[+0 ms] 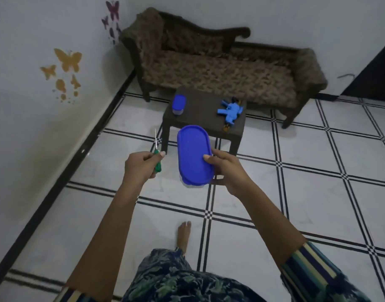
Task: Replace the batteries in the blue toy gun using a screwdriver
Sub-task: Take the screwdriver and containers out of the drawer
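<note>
Left hand [141, 165] grips a green screwdriver [157, 161], right hand [227, 171] a blue lidded container [193, 154]; blue toy gun [230, 111] lies on the table [204, 114].

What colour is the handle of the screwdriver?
Green. The screwdriver is in the left hand, seen clearly in the head view.

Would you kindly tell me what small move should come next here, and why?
Probably set the blue-lidded container down on the small table: the right hand is occupied with it, the left hand holds the screwdriver, and the toy gun lies untouched.
</note>
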A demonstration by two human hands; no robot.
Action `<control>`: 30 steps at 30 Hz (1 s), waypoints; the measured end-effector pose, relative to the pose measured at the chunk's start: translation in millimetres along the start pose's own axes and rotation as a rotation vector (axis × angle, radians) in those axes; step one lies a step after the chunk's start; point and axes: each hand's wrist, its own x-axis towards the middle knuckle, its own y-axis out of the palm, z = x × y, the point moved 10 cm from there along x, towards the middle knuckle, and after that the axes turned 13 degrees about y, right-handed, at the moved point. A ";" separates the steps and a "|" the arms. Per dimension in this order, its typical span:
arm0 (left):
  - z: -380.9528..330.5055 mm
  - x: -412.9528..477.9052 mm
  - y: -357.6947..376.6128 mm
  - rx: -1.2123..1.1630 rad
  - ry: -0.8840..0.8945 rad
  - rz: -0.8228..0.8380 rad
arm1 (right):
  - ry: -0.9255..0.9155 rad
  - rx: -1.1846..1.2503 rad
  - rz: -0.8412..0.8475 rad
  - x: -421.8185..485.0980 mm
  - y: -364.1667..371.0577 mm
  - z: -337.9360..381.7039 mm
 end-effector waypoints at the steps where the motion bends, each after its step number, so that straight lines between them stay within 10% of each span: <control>1: -5.3 21.9 11.9 0.005 0.016 0.022 | 0.005 0.002 -0.015 16.0 -7.2 9.9; 14: -55.7 290.6 152.5 0.145 0.088 0.294 | 0.040 0.192 -0.185 217.3 -75.8 141.3; 30: 49.4 582.6 327.4 0.448 0.029 0.376 | 0.276 0.243 -0.293 567.3 -158.2 190.3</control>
